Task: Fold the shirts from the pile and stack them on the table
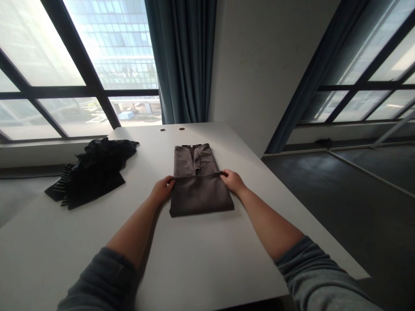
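A brown-grey shirt (201, 194) lies on the white table in front of me, folded into a narrow rectangle. Its collar end points away from me, with a small pale label inside the neck. The lower part is turned up over the body, and its edge runs across the middle. My left hand (164, 189) pinches the left corner of that edge between thumb and fingers. At the right corner, my right hand (234, 181) grips the same edge. Both hands rest low, close to the tabletop.
A heap of black clothing (97, 170), partly striped, lies on the left of the white table (201, 255). Two round inserts sit near the table's far edge. Behind stand a blue curtain (183, 60), windows and a pale pillar (259, 65). Dark floor (324, 185) lies beyond the right edge.
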Tool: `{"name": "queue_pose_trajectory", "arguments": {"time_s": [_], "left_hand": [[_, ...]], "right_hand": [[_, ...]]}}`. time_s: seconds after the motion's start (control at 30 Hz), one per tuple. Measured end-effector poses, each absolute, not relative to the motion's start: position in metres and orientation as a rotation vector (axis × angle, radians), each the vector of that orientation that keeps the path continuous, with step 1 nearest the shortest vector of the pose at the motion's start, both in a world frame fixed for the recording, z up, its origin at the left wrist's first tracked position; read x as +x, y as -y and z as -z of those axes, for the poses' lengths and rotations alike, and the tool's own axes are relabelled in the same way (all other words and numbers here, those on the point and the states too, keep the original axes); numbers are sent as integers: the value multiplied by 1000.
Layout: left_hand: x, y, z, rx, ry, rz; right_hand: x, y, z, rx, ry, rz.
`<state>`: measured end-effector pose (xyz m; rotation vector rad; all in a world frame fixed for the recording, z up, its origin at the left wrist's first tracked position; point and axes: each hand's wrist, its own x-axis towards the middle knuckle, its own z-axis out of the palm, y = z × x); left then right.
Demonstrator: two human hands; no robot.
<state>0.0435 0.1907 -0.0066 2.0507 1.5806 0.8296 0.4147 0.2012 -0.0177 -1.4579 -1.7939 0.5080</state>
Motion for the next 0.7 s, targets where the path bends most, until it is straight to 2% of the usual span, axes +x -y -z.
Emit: {"name": "queue_pose_trajectory", "arguments": {"time_s": [0.2,0.4,0.53,0.7], "left_hand": [[45,-197,17,2114,-1640,-752],[54,-181,3,2438,-1573,-829],[68,-162,-11,2641,-1457,-584],[98,-149,-13,2754,-1372,-384]], "right_hand": [[411,-203,32,-1507,1925,-265],[402,-188,9,-1417,2038,-5],[392,-176,1,-1372,2293,-107],[388,-175,13,-1591,2513,-209]]}}
